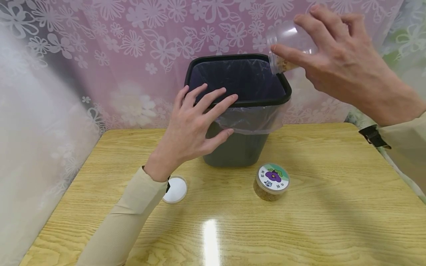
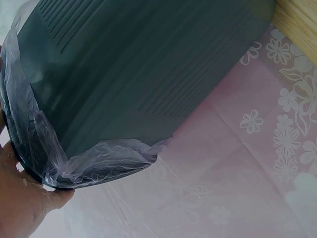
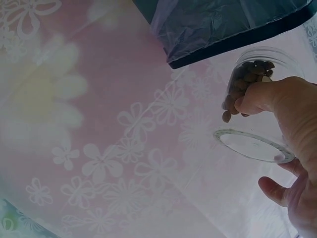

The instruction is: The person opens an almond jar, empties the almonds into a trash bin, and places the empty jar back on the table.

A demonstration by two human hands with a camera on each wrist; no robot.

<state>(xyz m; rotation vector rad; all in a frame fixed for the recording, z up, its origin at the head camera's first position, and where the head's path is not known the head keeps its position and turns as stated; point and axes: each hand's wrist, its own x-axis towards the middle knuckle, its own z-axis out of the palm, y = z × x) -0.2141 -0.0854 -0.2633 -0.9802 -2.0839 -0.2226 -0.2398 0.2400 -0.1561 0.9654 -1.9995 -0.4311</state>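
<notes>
Overhead, clear jar point(image 1: 287, 46) pinched between right-hand fingers point(image 1: 293, 53), tilted above bin point(image 1: 237, 79)

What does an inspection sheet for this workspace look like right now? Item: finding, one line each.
Surface: wooden table, glossy glare spot.
Job's things: clear jar of brown pellets, tipped over lined black bin.
Clutter: sealed pellet jar; loose white lid.
Grippers: right hand grips the clear jar; left hand rests open against the bin's rim.
Cables: nothing seen.
Surroundings: pink floral curtain behind.

Dark green bin point(image 1: 233, 147), pink flowered curtain point(image 1: 133, 44), pale wood-grain table point(image 1: 332, 207)
</notes>
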